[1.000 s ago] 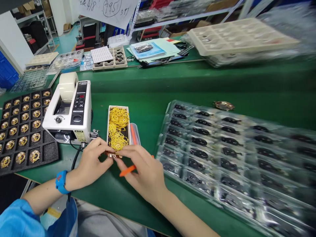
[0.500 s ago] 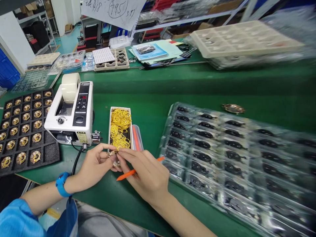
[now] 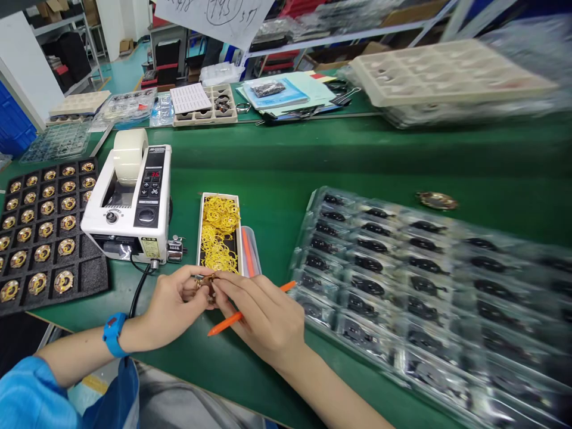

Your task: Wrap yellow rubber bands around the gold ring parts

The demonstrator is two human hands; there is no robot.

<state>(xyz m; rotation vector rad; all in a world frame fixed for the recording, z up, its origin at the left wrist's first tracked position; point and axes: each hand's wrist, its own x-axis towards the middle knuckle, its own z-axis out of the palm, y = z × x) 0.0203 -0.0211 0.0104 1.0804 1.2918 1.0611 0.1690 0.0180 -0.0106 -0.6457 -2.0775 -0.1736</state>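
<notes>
My left hand (image 3: 174, 304) is closed, its thumb and fingers pinching a small gold-coloured round part (image 3: 206, 280) that looks like a watch case. From the other side, the fingertips of my right hand (image 3: 263, 316) meet the same part and cover much of it. An orange pen-like stick (image 3: 227, 323) slants through my right fingers, its tip pointing down left. Just beyond both hands lies a narrow white box (image 3: 200, 235) filled with thin yellow rings (image 3: 220, 217).
A white tape dispenser (image 3: 154, 232) stands left of the box. Left of it lies a black foam tray (image 3: 92, 274) with gold round parts. Clear trays (image 3: 308, 208) of dark parts cover the right side; another gold part (image 3: 437, 201) lies behind them.
Both hands stay together at the gold-coloured part, which appears turned slightly between the fingers. The orange stick's tip sits slightly lower. The view has shifted slightly.
</notes>
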